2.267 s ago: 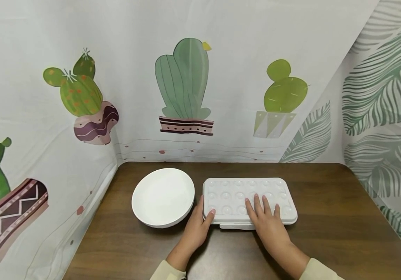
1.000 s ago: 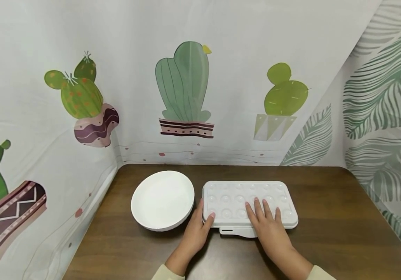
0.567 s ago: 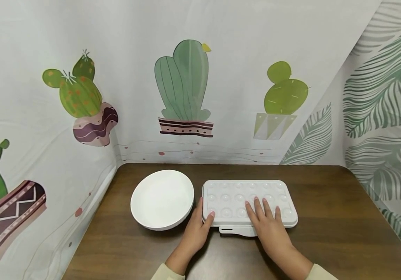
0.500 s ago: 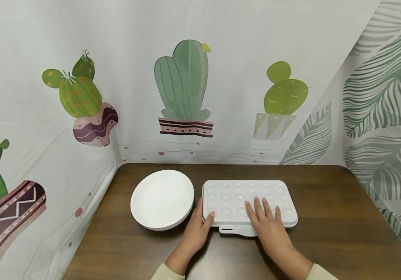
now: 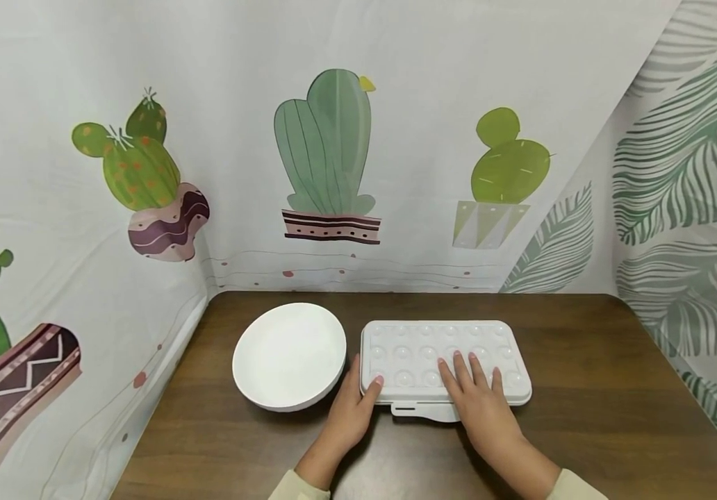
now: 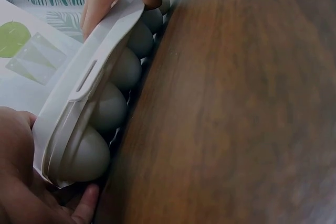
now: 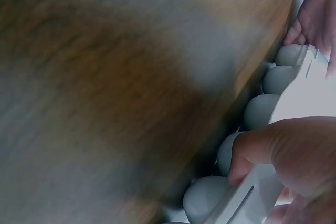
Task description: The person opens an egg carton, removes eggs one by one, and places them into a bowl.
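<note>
Your left hand (image 5: 349, 408) grips the left end of the egg box (image 5: 417, 354) on the counter (image 5: 596, 389) and your right hand (image 5: 482, 403) holds its front edge, thumb hooked, fingers spread, with a white bowl (image 5: 290, 355) just left and cactus-print cloth (image 5: 417, 173) behind.

A brown wood tabletop (image 5: 590, 389) with rounded far corners meets pale, creased cloth (image 5: 424, 125) printed with potted cacti (image 5: 336, 153) (big green leaves (image 5: 686, 149) fill the right side); soft light shines on the near wood.
</note>
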Available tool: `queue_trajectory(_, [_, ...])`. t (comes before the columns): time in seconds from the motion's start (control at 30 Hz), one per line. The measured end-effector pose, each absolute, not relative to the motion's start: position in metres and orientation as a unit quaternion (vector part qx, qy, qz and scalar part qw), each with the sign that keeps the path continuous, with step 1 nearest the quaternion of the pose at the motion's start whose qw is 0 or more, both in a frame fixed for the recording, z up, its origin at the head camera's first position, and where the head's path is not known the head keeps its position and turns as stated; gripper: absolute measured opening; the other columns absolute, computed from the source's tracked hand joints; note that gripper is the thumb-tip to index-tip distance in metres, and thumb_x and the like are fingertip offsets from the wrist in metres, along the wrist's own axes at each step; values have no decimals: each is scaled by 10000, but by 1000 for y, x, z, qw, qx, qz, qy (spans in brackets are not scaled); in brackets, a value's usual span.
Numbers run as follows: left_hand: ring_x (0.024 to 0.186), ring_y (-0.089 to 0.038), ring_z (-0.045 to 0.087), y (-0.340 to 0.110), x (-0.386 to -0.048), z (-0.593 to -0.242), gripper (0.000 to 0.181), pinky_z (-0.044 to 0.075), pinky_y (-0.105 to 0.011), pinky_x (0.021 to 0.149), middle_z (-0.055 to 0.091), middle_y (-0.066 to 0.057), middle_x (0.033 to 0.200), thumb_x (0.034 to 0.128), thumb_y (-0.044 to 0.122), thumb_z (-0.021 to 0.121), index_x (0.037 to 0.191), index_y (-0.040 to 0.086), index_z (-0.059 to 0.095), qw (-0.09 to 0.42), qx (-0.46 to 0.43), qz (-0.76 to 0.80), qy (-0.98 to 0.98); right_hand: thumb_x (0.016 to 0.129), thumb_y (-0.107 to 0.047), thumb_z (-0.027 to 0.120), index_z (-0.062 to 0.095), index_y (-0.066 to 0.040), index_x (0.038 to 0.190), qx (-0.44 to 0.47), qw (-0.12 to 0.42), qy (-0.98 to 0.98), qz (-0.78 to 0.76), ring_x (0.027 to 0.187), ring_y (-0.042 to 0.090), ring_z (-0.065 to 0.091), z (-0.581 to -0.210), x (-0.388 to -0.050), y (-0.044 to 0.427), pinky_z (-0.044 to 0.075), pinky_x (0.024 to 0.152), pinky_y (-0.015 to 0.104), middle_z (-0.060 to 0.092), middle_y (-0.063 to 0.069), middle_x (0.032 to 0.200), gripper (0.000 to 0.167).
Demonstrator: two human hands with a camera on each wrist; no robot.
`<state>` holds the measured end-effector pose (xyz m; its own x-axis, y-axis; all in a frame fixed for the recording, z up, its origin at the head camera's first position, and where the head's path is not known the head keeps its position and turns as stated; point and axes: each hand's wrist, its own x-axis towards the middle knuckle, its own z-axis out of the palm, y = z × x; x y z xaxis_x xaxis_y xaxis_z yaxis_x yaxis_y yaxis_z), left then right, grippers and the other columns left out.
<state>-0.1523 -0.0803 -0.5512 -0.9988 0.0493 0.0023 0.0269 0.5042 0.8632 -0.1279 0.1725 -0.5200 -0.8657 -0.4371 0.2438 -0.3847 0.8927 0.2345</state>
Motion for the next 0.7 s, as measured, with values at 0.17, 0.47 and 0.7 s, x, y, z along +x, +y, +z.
queue_trajectory(0.17, [1504,-381,315,-81,-153,-552,772,273,-580,1210,322,-226,1619,1036,468,482,1596,8,212,9,23,494,869,718,10,826,424,-105,1516,214,144,-963,-79,1371,440,493,-520,-128,173,490,966,672,451,216,1513,901])
queue_trajectory(0.47, [1510,-387,304,-80,-153,-551,790,261,-595,1210,322,-225,1619,1037,506,453,1602,17,195,22,19,497,867,734,28,806,398,-111,1540,214,125,-966,-69,1399,442,462,-520,-129,175,480,973,679,430,215,1541,914])
queue_trajectory(0.7, [1523,-379,280,-81,-154,-553,793,245,-591,1219,292,-217,1636,1042,520,434,1600,10,194,14,30,497,867,733,-5,811,393,-109,1544,216,125,-967,-58,1397,440,467,-518,-129,176,481,970,680,428,219,1546,919])
